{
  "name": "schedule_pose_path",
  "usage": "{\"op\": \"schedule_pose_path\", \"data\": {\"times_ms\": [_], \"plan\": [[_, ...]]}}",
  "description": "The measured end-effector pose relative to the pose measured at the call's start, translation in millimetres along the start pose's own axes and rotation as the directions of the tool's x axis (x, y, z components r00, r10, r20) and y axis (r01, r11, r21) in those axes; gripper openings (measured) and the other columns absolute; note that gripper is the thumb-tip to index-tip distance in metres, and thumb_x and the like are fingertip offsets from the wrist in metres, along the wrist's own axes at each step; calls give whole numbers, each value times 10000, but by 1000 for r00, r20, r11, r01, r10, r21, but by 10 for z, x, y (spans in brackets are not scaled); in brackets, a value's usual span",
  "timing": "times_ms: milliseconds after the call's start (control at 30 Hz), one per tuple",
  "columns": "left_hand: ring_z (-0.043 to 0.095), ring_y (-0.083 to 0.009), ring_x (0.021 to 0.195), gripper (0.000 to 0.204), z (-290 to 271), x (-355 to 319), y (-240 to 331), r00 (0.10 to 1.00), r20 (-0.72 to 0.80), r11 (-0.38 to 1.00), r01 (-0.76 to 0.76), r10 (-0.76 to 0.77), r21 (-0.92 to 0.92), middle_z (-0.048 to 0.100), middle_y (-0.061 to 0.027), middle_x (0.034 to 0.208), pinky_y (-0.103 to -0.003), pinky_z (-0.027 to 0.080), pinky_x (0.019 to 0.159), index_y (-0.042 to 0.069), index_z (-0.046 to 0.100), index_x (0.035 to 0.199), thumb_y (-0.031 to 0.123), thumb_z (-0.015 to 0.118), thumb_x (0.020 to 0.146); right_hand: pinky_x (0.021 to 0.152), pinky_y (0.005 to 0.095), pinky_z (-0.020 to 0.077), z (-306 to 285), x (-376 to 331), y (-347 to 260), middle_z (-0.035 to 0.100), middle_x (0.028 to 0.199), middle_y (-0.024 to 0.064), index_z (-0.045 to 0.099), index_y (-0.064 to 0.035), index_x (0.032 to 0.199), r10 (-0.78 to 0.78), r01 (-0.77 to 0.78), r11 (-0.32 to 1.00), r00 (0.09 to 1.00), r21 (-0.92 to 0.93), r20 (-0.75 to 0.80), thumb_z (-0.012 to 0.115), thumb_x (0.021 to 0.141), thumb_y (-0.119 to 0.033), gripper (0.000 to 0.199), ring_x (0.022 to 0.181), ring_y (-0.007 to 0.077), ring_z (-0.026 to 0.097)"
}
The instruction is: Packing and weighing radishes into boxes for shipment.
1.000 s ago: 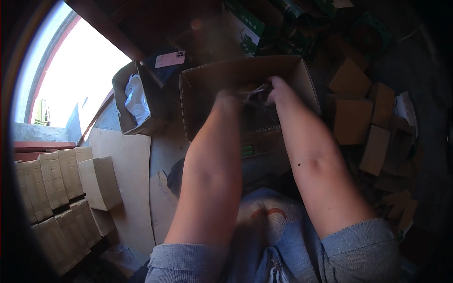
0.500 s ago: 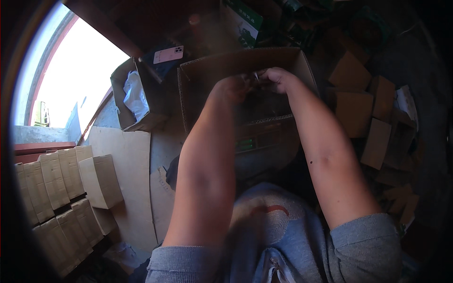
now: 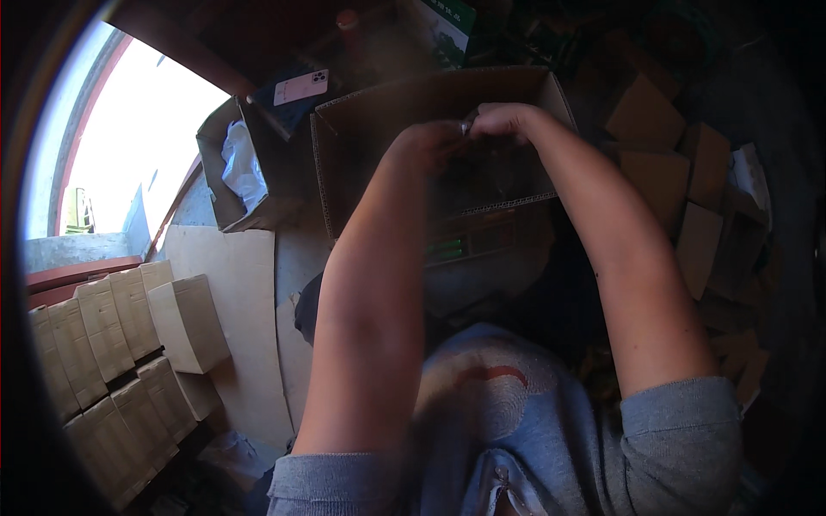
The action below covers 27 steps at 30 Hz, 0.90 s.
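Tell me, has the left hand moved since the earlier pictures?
Yes. Judged against the box, the left hand has shifted to the right, farther from the box's left rim and closer to the right hand.

Left fingers (image 3: 449,132) just beside right fingers (image 3: 487,125) at open cardboard box (image 3: 348,163); pink phone (image 3: 301,88) farther left.

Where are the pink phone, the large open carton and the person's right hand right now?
Pink phone (image 3: 297,89): head view, on its back.
Large open carton (image 3: 366,125): head view, on its inner far wall.
Right hand (image 3: 504,120): head view, on its back.
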State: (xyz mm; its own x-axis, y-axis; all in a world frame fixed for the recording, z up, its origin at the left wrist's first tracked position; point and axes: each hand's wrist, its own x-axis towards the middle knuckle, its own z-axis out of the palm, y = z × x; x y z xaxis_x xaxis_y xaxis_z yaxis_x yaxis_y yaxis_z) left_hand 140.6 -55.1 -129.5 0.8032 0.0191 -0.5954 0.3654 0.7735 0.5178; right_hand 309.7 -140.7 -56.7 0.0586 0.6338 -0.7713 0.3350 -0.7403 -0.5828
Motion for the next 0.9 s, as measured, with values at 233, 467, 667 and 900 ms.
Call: {"op": "schedule_pose_path", "data": {"times_ms": [233, 467, 667, 900], "plan": [[618, -180, 1066, 354, -192, 129, 140, 936, -119, 330, 3, 331, 944, 655, -22, 1159, -343, 521, 866, 172, 657, 1232, 211, 675, 880, 708, 367, 573, 13, -3, -46, 674, 1017, 125, 669, -41, 1120, -18, 14, 1000, 990, 27, 141, 651, 808, -90, 316, 922, 233, 682], [585, -246, 1157, 435, -35, 65, 166, 944, -326, 793, 170, 38, 585, 633, -57, 1267, -457, 483, 925, 177, 656, 1263, 379, 691, 879, 901, 444, 587, -115, 20, 291, 658, 1179, 109, 606, -84, 1195, -139, 10, 849, 969, 528, 205, 534, 861, -14, 348, 1089, 266, 654], [641, -228, 1069, 397, -940, 199, 274, 891, -382, 47, 382, 246, 923, 681, -124, 1189, -430, 508, 913, 128, 685, 1211, 333, 682, 871, 829, 407, 598, 53, -167, -70, 664, 1173, 122, 597, -117, 1245, 2, -16, 980, 997, 197, 72, 555, 850, -35, 405, 1139, 255, 634], [658, -330, 1112, 358, -40, 15, 198, 701, -498, 203, 465, 511, 862, 686, -156, 1188, -435, 523, 952, 89, 697, 1172, 287, 657, 876, 961, 428, 495, 71, -291, 146, 514, 1401, 120, 551, -320, 1394, -241, 78, 329, 971, -941, -4, 576, 858, -86, 586, 1155, 295, 606]]}}
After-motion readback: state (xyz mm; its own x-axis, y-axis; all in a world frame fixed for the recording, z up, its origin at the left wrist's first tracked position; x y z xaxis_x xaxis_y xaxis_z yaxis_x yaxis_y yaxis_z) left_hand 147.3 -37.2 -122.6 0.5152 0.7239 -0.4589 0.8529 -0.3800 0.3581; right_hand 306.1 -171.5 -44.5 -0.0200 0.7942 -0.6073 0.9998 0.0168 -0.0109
